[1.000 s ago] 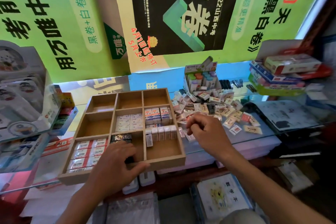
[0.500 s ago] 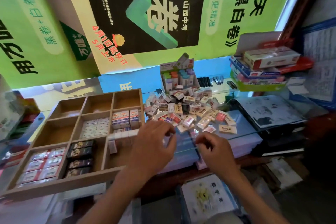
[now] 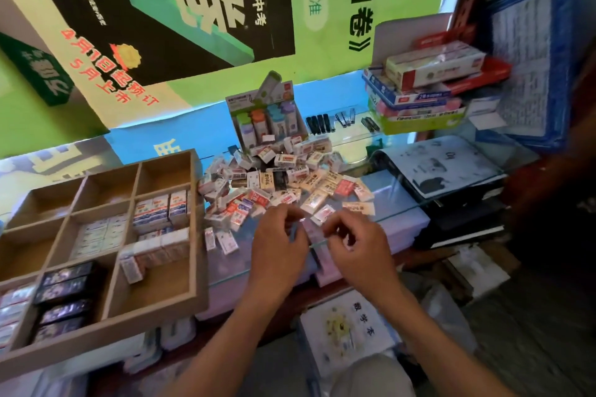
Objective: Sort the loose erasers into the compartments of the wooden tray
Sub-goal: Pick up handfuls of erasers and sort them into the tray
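The wooden tray [image 3: 197,235] lies at the left on the glass counter. Its back row is bare. White erasers [image 3: 96,232], blue-and-white ones [image 3: 161,209], black ones [image 3: 64,280] and a short white row [image 3: 158,251] fill other compartments. A pile of loose erasers [image 3: 283,184] spreads to the right of the tray, with two strays [image 3: 221,240] beside its wall. My left hand [image 3: 277,251] and my right hand [image 3: 359,248] meet at the pile's near edge. Their fingertips pinch around a small pale eraser [image 3: 309,229], which is blurred.
A display box of coloured stationery [image 3: 267,119] stands behind the pile. Stacked cartons [image 3: 425,87] sit at the back right, and a dark folder with papers [image 3: 445,171] lies below them. The glass counter's front edge [image 3: 232,280] runs under my hands. Posters cover the wall.
My left hand left the tray and moved right to the pile's near edge. My right hand drew in to meet it. The view swung right, shifting the tray leftward.
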A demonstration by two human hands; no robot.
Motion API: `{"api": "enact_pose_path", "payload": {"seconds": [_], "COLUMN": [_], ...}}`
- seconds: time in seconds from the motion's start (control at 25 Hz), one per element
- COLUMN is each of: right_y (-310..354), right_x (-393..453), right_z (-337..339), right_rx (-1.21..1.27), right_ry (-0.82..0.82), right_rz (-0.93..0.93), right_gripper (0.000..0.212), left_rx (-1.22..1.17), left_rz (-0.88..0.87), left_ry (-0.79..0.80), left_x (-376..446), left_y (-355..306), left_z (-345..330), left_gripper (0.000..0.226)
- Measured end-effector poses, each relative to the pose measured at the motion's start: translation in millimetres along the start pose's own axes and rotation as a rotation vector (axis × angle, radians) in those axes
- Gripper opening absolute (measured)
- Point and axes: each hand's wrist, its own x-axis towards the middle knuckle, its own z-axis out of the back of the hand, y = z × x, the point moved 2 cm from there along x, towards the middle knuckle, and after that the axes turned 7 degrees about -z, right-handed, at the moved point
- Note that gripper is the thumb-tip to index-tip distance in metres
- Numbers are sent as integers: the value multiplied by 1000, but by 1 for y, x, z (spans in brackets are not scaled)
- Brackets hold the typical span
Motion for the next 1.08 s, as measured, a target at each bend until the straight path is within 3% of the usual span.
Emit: {"api": "enact_pose_path", "payload": {"seconds": [0.08, 0.12, 0.24, 0.32, 0.48, 0.64, 0.8, 0.92, 1.0, 1.08], "right_y": [-8, -12, -27, -28, -31, -32, -30, -31, -24, -7], "right_x": [16, 28, 55, 58, 52, 50, 52, 53, 52, 47], "right_z": [28, 42, 61, 61, 61, 49, 43, 45, 47, 51], "right_rx": [-33, -85, -317, -391, -453, -462, -340, -249, -150, -23], "right_ry": [-264, -295, 10, 176, 248, -9, -166, -244, -313, -376], "right_rz": [-160, -256, -377, -306, -235, -180, -242, -308, -368, -381], "right_gripper": [15, 13, 44, 59, 58, 39, 43, 42, 46, 45], "left_rx": [80, 136, 287, 428, 617, 556, 567, 371, -40, -579], "left_rz": [-126, -217, -397, -331, -135, -82, -124, -25, 223, 514], "left_ry": [-33, -37, 32, 104, 186, 278, 241, 103, 11, -54], "left_x": [-4, -5, 3, 17, 46, 64, 63, 51, 43, 31], "left_y": [-6, -11, -25, -36, -45, -45, -51, -55, -55, -55], "left_z": [1, -1, -15, -22, -22, -15, -4, 11, 26, 38], "left_gripper": [21, 18, 19, 27, 22, 14, 22, 33, 33, 17]}}
